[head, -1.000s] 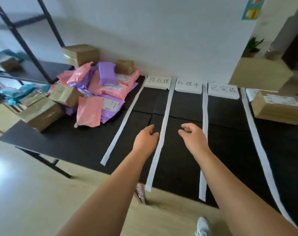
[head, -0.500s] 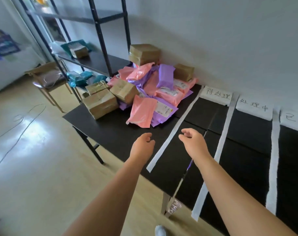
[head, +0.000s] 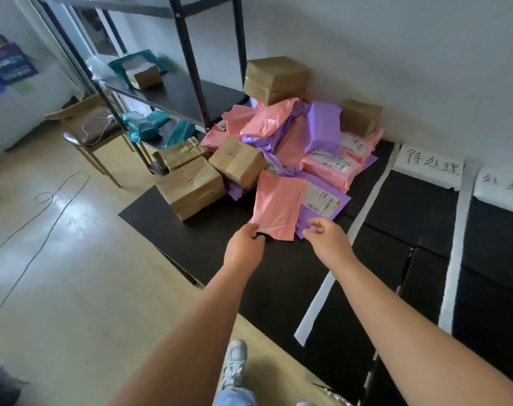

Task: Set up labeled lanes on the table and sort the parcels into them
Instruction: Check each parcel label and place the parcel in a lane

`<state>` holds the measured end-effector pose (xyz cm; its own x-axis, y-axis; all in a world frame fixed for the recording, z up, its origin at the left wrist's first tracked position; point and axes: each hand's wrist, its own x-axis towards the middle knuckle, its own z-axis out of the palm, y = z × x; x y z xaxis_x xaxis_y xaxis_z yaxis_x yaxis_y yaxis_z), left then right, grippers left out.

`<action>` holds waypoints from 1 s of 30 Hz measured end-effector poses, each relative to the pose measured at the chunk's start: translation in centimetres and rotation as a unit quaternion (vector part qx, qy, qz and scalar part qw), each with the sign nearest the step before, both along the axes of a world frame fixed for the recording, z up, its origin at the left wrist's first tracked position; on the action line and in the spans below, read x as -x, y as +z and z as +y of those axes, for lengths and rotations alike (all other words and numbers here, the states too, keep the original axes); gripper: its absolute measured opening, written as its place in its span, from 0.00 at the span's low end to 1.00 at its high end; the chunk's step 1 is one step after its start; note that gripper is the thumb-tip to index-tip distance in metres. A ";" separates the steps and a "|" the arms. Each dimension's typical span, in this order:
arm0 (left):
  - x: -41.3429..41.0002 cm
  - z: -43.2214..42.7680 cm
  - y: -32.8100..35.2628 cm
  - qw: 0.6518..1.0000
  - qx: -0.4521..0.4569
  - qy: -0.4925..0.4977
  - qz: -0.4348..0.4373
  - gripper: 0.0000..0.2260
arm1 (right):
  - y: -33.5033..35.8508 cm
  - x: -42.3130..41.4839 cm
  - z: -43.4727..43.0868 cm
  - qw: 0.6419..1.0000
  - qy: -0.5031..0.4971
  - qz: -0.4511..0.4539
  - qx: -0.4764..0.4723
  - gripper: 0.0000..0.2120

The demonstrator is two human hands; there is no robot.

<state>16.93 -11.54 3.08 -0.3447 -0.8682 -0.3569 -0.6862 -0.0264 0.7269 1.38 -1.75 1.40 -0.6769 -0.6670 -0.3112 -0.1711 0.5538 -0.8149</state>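
Note:
A heap of parcels lies at the left end of the black table (head: 208, 253): pink and purple mailer bags and several taped cardboard boxes (head: 190, 189). The nearest pink mailer (head: 277, 206) lies at the heap's front. My left hand (head: 245, 244) pinches its near corner flap. My right hand (head: 327, 238) hovers beside the bag's right corner over a purple mailer (head: 325, 200), fingers curled and apart, holding nothing. White paper strips (head: 363, 212) mark lanes, with handwritten label cards (head: 429, 165) at the wall end.
A black metal shelf rack (head: 190, 92) stands left of the table with a small box and teal bags on it. A wooden chair (head: 94, 127) and loose cables (head: 44, 206) sit on the floor. My shoe (head: 234, 364) is by the table's edge.
The view swung left from the lanes to the parcel heap. Both hands reached forward to the front pink mailer, and my left hand took hold of its corner.

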 end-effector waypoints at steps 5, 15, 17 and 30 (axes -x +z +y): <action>1.9 -7.1 -2.1 0.996 0.003 -0.079 -0.042 0.20 | -2.6 0.1 -4.8 0.997 -0.047 -0.007 -0.054 0.20; 5.1 -13.4 -6.3 0.974 -0.033 -0.185 -0.129 0.12 | -5.9 -0.3 -10.2 0.985 -0.133 -0.039 -0.107 0.20; 5.5 -13.7 -6.8 0.971 -0.035 -0.187 -0.144 0.09 | -6.3 -0.5 -10.2 0.983 -0.139 -0.027 -0.115 0.19; 5.6 -13.6 -1.7 0.985 -0.043 -0.165 -0.033 0.07 | -2.2 -1.6 -7.9 0.993 -0.090 0.046 -0.066 0.18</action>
<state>11.32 -25.18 1.35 -0.5768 -0.6785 -0.4550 -0.7128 0.1460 0.6860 2.93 -9.68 -0.80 -0.8103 -0.4910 -0.3199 -0.1299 0.6829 -0.7189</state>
